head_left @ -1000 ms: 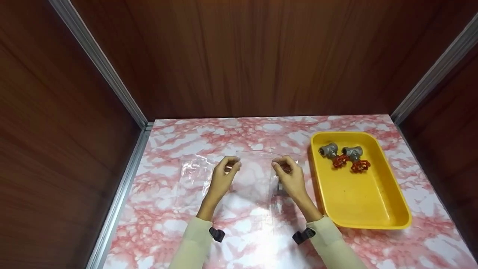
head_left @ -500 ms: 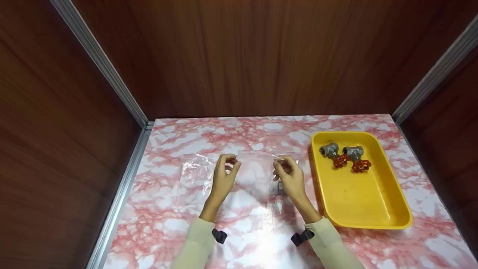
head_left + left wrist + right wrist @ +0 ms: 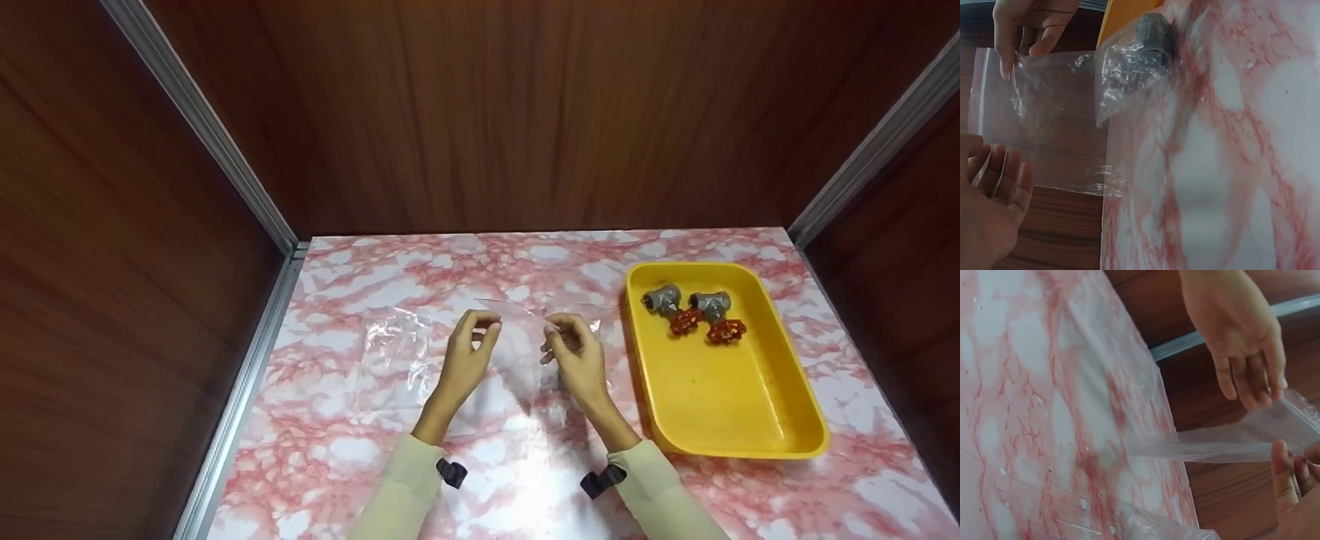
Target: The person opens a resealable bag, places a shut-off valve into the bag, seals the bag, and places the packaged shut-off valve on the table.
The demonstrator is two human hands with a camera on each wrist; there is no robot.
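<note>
My left hand [image 3: 466, 356] and right hand [image 3: 583, 360] pinch a clear zip bag [image 3: 1055, 112] near its top edge, one at each side. The bag hangs between them above the table, and nothing shows inside it. Beneath my right hand lies another clear bag [image 3: 1109, 84] with a grey metal fitting [image 3: 1154, 42] in it, mostly hidden in the head view. A further clear bag [image 3: 394, 352] lies flat on the table, left of my left hand.
To the right stands a yellow tray [image 3: 709, 397] holding two grey valves [image 3: 664, 300] with red handwheels [image 3: 725, 331]. The table [image 3: 315, 465] has a red-and-white marbled top. Brown wood panels [image 3: 480, 120] rise at its back and sides.
My left hand has moved right, closer to my right hand, which has shifted slightly left. The bag's top edge now slants down toward the right hand. The tray and valves stay put.
</note>
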